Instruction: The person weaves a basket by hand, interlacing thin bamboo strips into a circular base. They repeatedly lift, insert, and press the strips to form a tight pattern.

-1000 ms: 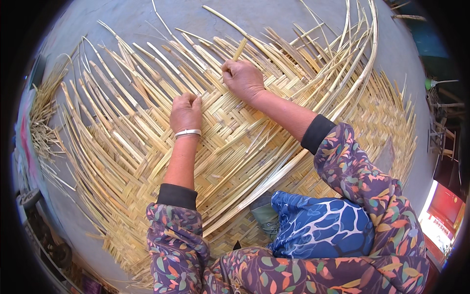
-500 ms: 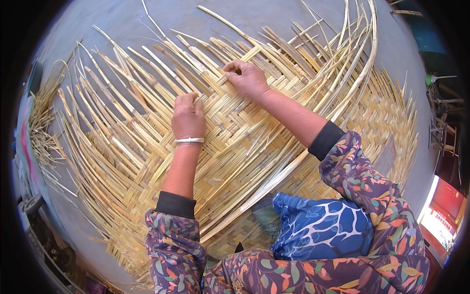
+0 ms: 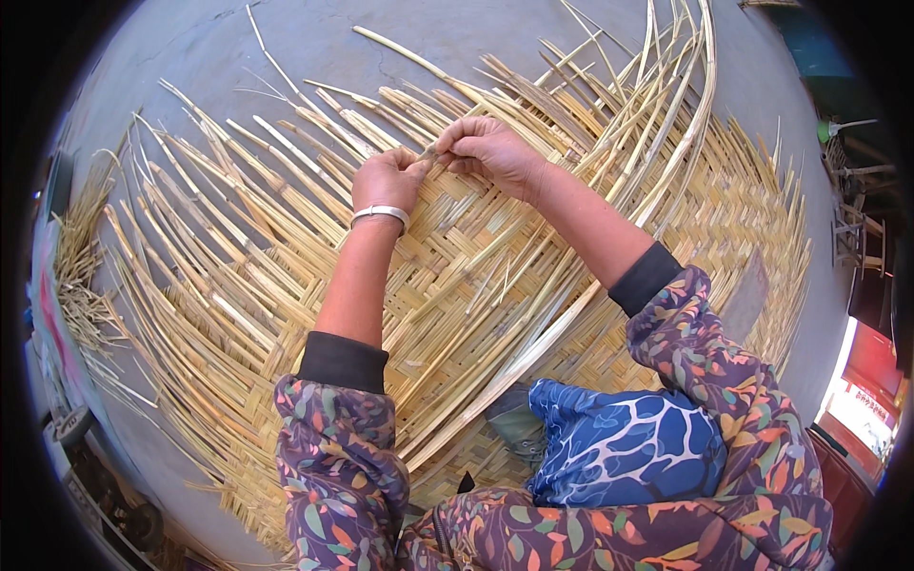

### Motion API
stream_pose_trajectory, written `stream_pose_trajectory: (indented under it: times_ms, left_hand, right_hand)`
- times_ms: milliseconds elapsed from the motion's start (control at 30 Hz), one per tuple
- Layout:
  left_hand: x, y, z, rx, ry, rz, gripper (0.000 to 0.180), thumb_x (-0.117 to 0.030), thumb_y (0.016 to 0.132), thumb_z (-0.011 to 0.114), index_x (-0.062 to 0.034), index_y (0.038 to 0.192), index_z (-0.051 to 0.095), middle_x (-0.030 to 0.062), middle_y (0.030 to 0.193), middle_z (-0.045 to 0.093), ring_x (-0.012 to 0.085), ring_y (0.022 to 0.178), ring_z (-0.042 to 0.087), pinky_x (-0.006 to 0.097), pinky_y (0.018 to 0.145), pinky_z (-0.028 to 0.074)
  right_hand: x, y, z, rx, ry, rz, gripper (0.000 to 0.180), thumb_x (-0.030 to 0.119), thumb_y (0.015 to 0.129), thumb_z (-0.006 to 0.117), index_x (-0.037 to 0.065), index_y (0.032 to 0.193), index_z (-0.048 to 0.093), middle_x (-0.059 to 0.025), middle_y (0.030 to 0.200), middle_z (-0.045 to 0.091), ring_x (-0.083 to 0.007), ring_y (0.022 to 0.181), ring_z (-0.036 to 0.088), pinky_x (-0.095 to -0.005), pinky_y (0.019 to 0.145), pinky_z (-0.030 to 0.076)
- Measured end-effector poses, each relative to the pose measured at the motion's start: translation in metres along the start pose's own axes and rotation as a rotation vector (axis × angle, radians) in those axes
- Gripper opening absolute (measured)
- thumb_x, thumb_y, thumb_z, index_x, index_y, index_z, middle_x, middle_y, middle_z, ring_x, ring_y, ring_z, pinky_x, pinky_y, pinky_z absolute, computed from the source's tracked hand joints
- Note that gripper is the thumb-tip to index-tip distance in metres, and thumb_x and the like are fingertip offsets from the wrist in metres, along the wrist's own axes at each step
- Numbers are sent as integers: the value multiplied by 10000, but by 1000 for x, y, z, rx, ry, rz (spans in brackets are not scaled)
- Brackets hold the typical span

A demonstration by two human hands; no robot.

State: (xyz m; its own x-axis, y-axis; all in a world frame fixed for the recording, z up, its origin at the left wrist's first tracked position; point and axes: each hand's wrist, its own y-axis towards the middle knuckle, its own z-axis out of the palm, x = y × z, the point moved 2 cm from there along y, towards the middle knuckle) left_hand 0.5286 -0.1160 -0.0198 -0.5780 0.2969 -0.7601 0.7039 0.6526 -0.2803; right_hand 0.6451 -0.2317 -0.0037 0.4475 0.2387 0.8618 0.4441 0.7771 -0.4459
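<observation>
A large mat [image 3: 457, 243] of pale yellow split strips, woven in a herringbone pattern, lies across the floor before me. Near its far middle edge my two hands nearly meet. My left hand [image 3: 388, 181], with a white bangle at the wrist, is pinched closed. My right hand [image 3: 497, 157] pinches from the other side, thumb against forefinger. Between the fingertips shows a short brownish bit of strip [image 3: 430, 152]; its far part is hidden by my fingers. Loose unwoven strips [image 3: 228, 195] fan out left of and beyond my hands.
Long loose strips [image 3: 681, 143] arch up at the right and cross the mat toward my lap. Blue patterned cloth [image 3: 624, 447] covers my knee. A bundle of thin stalks [image 3: 81, 247] lies at the far left. Grey floor [image 3: 314, 43] borders the mat; wooden stools [image 3: 857, 228] stand at the right.
My left hand has moved right and away from me, up to my right hand. Its fingers now meet the right fingertips at a strip. My right hand has barely moved.
</observation>
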Motion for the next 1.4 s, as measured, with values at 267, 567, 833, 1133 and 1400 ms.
stream_pose_trajectory:
  times_ms: [267,567,833,1133,1400]
  left_hand:
    - [-11,-9,1,-221,130,-21,283,-345,757,679,-63,764,684,101,692,658,223,640,629,337,639,489]
    - [-16,-9,-6,-264,45,-145,224,-300,757,627,-78,740,655,146,742,658,305,704,637,375,687,494]
    - [-5,-4,-7,-375,4,-151,184,-228,703,613,-49,744,623,135,689,641,269,652,619,356,661,484]
    - [-3,-6,-6,-384,-106,-160,136,-184,709,593,-50,728,580,131,667,622,278,636,599,359,648,477]
    - [-4,-11,-4,-415,-156,-165,142,-184,700,596,-57,761,581,152,689,631,326,659,610,391,673,484]
  right_hand:
    - [35,43,-24,-122,-468,-194,196,87,811,591,22,995,594,-101,1030,608,-161,941,594,-266,820,480]
    - [58,87,13,25,-834,29,430,206,753,701,8,1114,579,-131,1017,621,-205,912,593,-334,830,460]
    - [57,85,24,134,-888,98,317,187,702,734,28,963,648,-94,857,644,-189,780,611,-331,724,477]
    - [53,83,30,136,-915,105,284,128,681,721,16,931,643,-107,858,654,-202,766,626,-345,705,500]
    - [51,87,32,205,-997,139,277,111,706,713,0,948,636,-115,874,657,-191,743,637,-342,693,518]
